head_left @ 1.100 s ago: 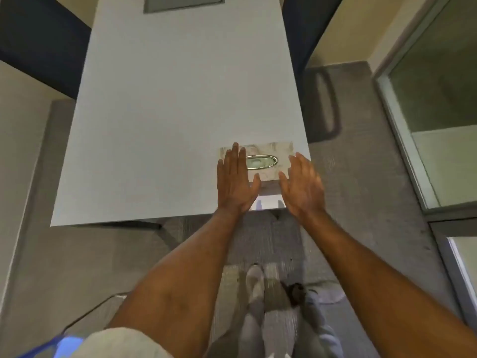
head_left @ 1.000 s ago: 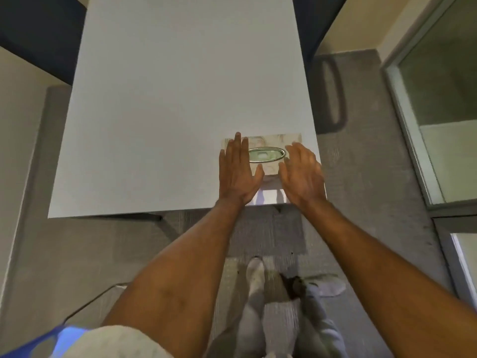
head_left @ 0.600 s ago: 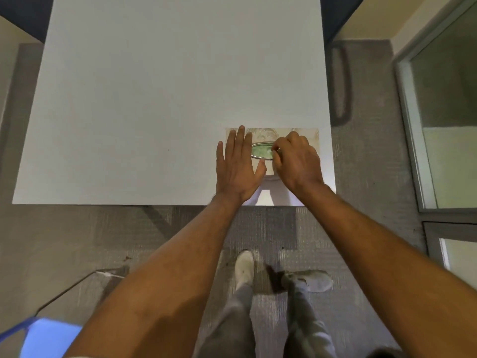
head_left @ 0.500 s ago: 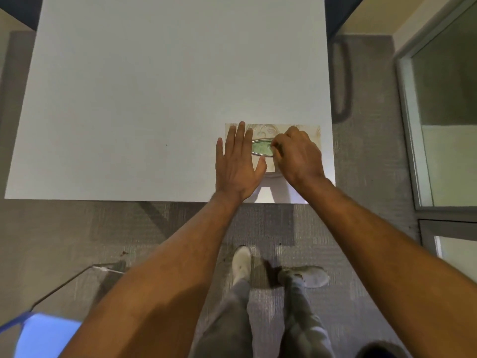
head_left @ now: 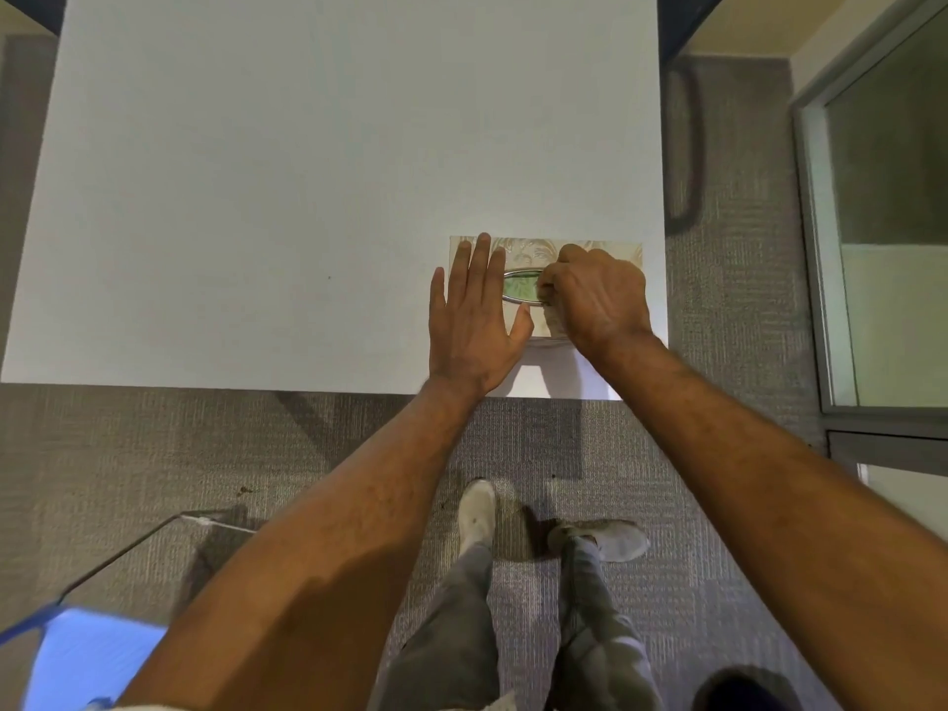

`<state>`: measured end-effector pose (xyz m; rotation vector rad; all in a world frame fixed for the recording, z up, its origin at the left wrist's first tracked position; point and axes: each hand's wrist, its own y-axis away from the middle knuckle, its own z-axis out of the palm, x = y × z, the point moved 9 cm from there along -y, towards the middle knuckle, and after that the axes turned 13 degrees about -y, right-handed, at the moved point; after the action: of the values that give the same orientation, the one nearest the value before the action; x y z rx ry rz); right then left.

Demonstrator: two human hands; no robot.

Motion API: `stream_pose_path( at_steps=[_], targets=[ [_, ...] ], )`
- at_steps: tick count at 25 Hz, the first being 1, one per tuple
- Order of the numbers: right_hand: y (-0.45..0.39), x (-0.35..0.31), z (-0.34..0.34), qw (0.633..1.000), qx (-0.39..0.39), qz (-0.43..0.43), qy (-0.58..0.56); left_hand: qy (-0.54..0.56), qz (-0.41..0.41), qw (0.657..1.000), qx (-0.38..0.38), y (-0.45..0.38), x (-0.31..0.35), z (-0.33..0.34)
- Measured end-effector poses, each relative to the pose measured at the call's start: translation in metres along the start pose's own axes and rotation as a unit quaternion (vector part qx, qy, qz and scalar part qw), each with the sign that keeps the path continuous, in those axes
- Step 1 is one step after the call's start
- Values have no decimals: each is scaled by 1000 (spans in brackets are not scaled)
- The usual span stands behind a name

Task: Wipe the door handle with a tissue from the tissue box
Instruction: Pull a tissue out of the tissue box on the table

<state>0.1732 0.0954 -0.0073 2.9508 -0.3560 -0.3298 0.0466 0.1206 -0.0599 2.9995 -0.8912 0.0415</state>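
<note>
We look down on a white table [head_left: 308, 197] standing on grey carpet [head_left: 102, 454]. At right, a glass panel in a grey metal frame [head_left: 810, 248] meets the floor. Cream wall [head_left: 738, 23] and dark blue panels border the far edge; a blue object [head_left: 77, 659] sits near left.

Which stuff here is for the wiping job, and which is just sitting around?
For the job:
tissue box
left hand, flat on the box
right hand, fingers pinching at the box's oval opening

Just around:
white table
carpet
blue thing on the floor
</note>
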Motion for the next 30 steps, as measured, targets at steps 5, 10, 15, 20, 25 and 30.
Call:
stream_pose_path(
  at_steps=[5,10,15,20,25,30],
  targets=[
    [-4,-3,1,1000,-9,-18,17,-9,-2,1000,-6,0,0,1],
    [5,4,0,999,24,-31,-38,-9,-3,1000,-5,1,0,0],
    [19,14,-9,974,53,-9,-219,0,1,1000,-17,0,0,0],
    [32,36,-13,850,88,62,-515,-6,2,1000,-27,0,0,1],
    [49,58,-43,771,194,98,-599,3,4,999,-47,0,2,1],
    [84,91,-47,648,228,215,-694,29,-32,996,-75,0,8,-10]
  ],
)
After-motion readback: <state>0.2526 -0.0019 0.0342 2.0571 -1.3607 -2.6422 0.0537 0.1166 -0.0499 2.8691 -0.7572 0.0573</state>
